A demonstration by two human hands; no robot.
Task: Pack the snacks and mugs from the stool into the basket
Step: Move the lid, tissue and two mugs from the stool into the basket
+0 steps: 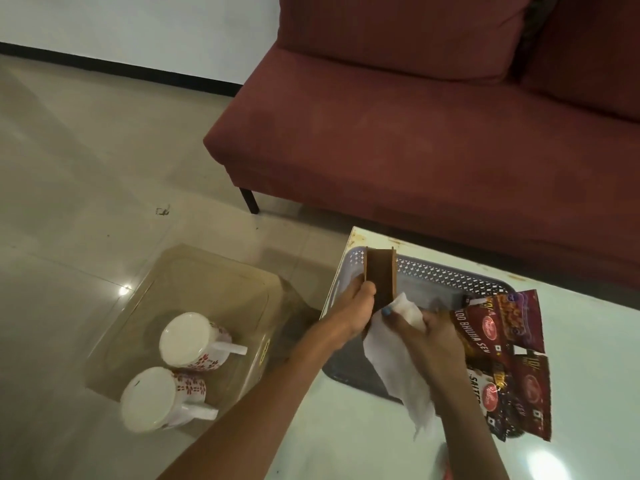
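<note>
Grey perforated plastic basket [450,277] sat on the glossy white table [588,341]. Left hand [356,310] gripped a brown wooden holder [381,271] over the basket's left end; right hand [429,337] pinched a white tissue [391,362]. Red snack packets [502,358] lay on the basket's right side. Two white floral mugs [180,368] stood upside down on the clear stool [214,271], left of the basket (beige tiled floor [86,150], maroon sofa [415,116] behind).

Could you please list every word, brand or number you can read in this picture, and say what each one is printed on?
"OO BHUJIA SEV": upper red snack packet, first letters hidden.
"SALTE": lower red packet, cut off.
"10/-": dark red packet, near its top edge.
Round red logos on the packets: too blurred to read.
Purple packet, mugs: no legible text.
</note>
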